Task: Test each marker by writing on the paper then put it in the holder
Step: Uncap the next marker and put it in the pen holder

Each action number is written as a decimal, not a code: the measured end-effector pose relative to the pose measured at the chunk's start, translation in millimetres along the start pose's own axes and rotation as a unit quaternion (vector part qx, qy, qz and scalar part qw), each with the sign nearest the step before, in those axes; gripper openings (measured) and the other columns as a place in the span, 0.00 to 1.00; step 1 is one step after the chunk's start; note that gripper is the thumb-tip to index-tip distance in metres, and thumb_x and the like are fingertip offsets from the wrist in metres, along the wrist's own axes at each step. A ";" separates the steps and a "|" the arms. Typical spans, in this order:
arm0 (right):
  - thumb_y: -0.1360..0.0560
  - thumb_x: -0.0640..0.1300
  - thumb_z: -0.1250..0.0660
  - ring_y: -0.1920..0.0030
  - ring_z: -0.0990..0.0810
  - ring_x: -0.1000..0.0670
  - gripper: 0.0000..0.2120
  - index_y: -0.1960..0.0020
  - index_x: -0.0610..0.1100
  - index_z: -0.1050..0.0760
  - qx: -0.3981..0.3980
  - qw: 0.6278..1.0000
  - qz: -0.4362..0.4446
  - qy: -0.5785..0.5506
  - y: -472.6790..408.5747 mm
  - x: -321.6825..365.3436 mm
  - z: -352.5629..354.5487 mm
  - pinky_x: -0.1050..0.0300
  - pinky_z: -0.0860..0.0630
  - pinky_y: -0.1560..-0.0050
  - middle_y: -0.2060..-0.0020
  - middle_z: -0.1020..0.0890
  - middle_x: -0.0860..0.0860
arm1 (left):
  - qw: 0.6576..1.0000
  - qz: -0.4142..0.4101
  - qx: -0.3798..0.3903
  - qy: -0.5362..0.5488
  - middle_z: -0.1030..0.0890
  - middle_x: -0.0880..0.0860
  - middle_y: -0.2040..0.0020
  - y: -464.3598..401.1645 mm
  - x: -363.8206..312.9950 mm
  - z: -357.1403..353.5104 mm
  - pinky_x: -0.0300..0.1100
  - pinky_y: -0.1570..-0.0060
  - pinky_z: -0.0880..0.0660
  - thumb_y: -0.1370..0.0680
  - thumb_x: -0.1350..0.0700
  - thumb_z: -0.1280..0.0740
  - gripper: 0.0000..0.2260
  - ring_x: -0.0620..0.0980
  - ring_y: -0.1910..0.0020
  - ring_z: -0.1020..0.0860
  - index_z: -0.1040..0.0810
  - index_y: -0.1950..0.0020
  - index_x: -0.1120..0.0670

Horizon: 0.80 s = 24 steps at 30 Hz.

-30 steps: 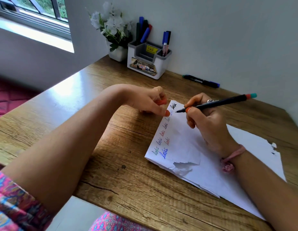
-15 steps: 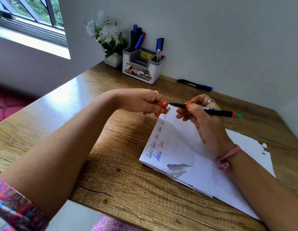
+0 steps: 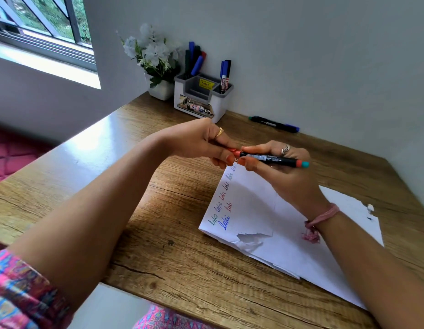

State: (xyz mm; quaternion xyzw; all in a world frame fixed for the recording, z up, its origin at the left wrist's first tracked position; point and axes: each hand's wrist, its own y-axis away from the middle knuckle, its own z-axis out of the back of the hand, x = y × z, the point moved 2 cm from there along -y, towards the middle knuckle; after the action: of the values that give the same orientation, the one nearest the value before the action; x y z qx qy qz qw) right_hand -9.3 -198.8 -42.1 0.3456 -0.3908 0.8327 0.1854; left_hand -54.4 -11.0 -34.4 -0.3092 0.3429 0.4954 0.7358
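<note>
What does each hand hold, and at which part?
The right hand holds the marker by its barrel, near the tip end. The left hand pinches the red cap on that tip.

I have a single view, from the camera on the person's head, looking forward and down across the wooden desk toward the corner where the wall meets it. It sits close: both forearms run up from the lower edge, and the left hand and right hand meet near the middle. Wide-angle bending shows at the window, upper left.
</note>
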 end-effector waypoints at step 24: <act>0.25 0.50 0.34 0.40 0.29 0.51 0.13 0.41 0.50 0.24 0.028 0.948 -0.144 0.282 17.2 -49.7 -1.0 0.59 0.32 0.42 0.42 0.26 0.50 | 0.888 -0.017 -0.341 0.309 0.15 0.56 0.56 2.1 19.6 30.6 0.41 0.56 0.19 0.32 0.58 0.28 0.15 0.51 0.55 0.16 0.22 0.47 0.60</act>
State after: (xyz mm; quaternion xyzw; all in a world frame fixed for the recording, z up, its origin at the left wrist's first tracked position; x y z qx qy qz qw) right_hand 14.7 -210.7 -87.3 0.1545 -0.2458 0.8712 0.3958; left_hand -44.9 24.1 -33.0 -0.6838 0.3576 0.4490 0.4504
